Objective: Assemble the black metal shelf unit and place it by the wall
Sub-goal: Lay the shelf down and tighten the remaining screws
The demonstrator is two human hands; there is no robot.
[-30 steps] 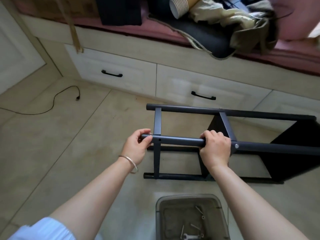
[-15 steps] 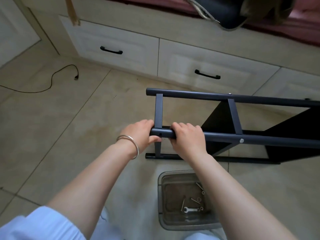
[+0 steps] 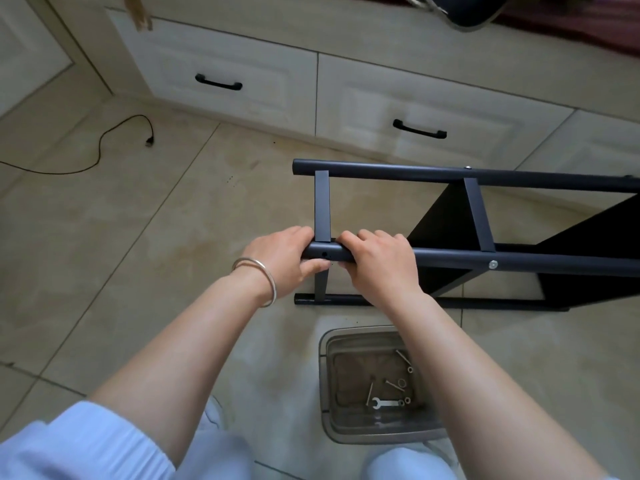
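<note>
Both forearms reach forward and down over the tiled floor (image 3: 138, 220). The black shelf unit (image 3: 485, 216) lies on its side before the drawers (image 3: 242, 71), running off to the right. The left hand (image 3: 280, 261) and right hand (image 3: 381, 265) grasp its near tube (image 3: 519, 263) at the left end, either side of a screw hole (image 3: 324, 254). Just below sits a clear tub (image 3: 325, 375) of what look like bolts and a wrench (image 3: 384, 403).

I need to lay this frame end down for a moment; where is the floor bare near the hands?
Bare tile lies left of the black metal shelf frame, between the left hand, the black cable and the white drawer fronts. Crowded: below the right hand, where the clear plastic parts tray holds the small steel spanner.
</note>
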